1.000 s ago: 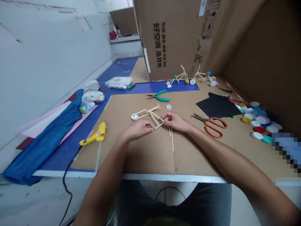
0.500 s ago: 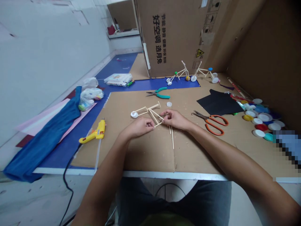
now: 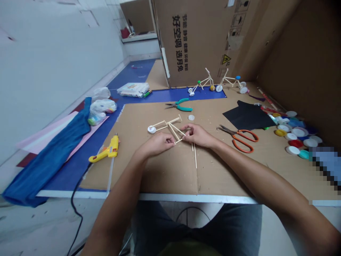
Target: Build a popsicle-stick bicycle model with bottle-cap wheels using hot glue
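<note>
Between my hands is a small tricycle frame (image 3: 168,124) made of thin wooden sticks, with a white bottle cap (image 3: 151,129) as a wheel at its left end. My left hand (image 3: 163,143) pinches the near end of a short stick at the frame's lower corner. The fingers of my right hand (image 3: 195,135) are closed on the frame's right corner, where sticks meet. Loose wooden sticks (image 3: 195,156) lie on the cardboard just below my right hand. A translucent round cap (image 3: 191,117) sits beyond it.
Teal-handled pliers (image 3: 179,105) lie ahead, orange-handled scissors (image 3: 238,137) to the right. A yellow glue gun (image 3: 108,150) with a cord rests at left. Two finished stick tricycles (image 3: 205,81) stand at the back. Bottle caps (image 3: 295,143) and black paper (image 3: 246,117) are at right.
Almost nothing differs. Both hands keep their grip on the stick frame, and the view has shifted very slightly.
</note>
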Demonstrator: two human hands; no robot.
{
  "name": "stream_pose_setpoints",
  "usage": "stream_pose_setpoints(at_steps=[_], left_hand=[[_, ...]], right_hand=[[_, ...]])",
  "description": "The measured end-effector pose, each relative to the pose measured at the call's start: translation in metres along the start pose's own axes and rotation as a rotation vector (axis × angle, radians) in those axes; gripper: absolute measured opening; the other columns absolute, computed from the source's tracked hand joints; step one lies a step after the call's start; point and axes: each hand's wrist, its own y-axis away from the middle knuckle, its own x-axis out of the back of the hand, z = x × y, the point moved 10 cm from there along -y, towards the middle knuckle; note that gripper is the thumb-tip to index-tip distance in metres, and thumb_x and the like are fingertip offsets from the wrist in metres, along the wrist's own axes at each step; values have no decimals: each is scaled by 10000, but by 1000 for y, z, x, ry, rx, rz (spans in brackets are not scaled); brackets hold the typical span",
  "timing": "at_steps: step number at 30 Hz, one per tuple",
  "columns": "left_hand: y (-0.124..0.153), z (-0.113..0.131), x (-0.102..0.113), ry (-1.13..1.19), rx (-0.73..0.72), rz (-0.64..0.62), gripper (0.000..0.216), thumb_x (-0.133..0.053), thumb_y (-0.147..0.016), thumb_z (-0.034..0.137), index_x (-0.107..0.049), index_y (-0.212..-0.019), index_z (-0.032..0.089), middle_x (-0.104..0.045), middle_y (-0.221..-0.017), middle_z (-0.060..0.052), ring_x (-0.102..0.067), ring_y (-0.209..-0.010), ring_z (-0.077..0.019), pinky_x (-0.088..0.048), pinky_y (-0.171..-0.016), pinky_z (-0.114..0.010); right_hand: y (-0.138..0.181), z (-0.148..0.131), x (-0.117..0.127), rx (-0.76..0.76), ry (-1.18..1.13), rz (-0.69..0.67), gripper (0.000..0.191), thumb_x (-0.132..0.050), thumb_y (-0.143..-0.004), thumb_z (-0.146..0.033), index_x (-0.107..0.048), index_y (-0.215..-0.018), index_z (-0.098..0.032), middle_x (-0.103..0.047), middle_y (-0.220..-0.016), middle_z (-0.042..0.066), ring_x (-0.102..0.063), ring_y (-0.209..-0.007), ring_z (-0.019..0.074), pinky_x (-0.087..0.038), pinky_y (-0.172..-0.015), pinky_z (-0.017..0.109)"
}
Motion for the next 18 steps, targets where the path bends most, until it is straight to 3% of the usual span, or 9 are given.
stream_pose_setpoints(at_steps=[18], left_hand=[[0,1,2,-64,7,24,144,-606,-804,304,-690,-763,194,-696,-707,-3,-613,-659,-155,-429,-618,-252]], right_hand=[[0,0,0,-5,13,11,383,-694,-704,-190,-571,-1065,-153,-568,-613,-74,-452,-478,75,-344,-458,193]])
